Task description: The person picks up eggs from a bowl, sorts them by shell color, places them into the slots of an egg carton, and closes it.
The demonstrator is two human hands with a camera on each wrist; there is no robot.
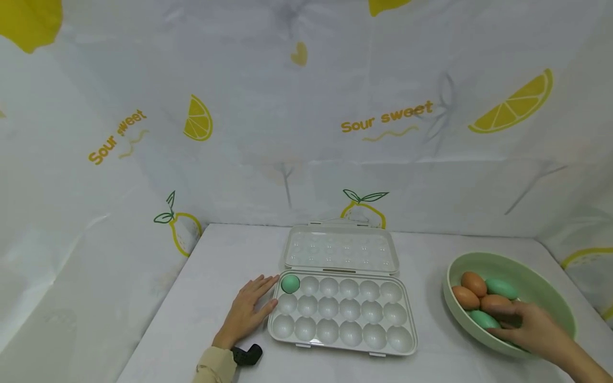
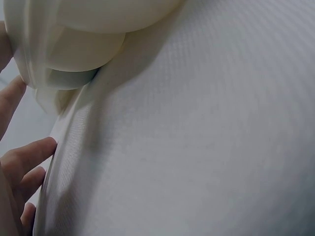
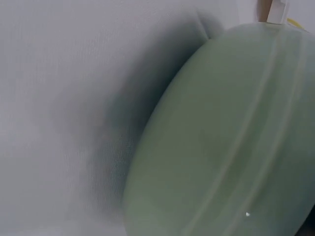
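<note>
In the head view, my left hand (image 1: 246, 310) rests at the left edge of the white egg tray (image 1: 342, 344), its fingers fairly straight. The left wrist view shows fingertips (image 2: 17, 87) touching the tray's side. One green egg (image 1: 290, 283) sits in the back left hollow. My right hand (image 1: 538, 327) reaches into the light green bowl (image 1: 551, 298), thumb and fingers among the eggs. Near it lie a green egg (image 1: 483, 319), a brown egg (image 1: 495, 304) and several others. Whether the fingers hold an egg is hidden. Only the bowl's outer wall (image 3: 211, 137) fills the right wrist view.
The tray's clear lid (image 1: 341, 247) lies folded back behind it. A white cloth (image 1: 239, 250) covers the table, and a lemon-print sheet (image 1: 306, 133) hangs behind. Beside the left wrist is a black device (image 1: 248, 355).
</note>
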